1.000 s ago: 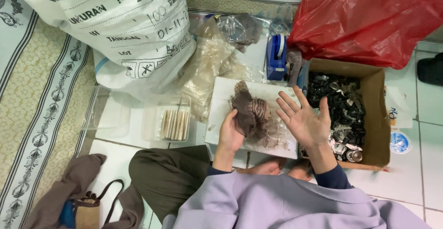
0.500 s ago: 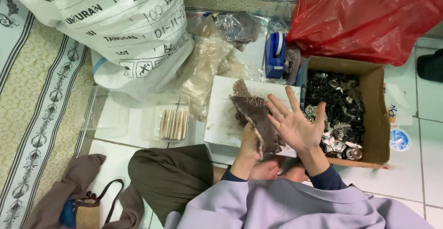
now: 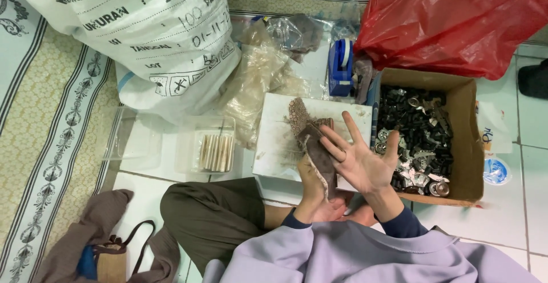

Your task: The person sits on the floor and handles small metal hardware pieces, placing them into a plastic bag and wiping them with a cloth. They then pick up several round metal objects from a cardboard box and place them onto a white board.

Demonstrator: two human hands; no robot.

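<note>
Holding a brown patterned strip over the white board, our left hand closes its fingers around the strip's lower end at the board's near edge; our right hand rests against the strip with fingers spread open, palm up, gripping nothing; right of the board sits a cardboard box of dark metal parts; left of the board lies a clear tray of sticks.
</note>
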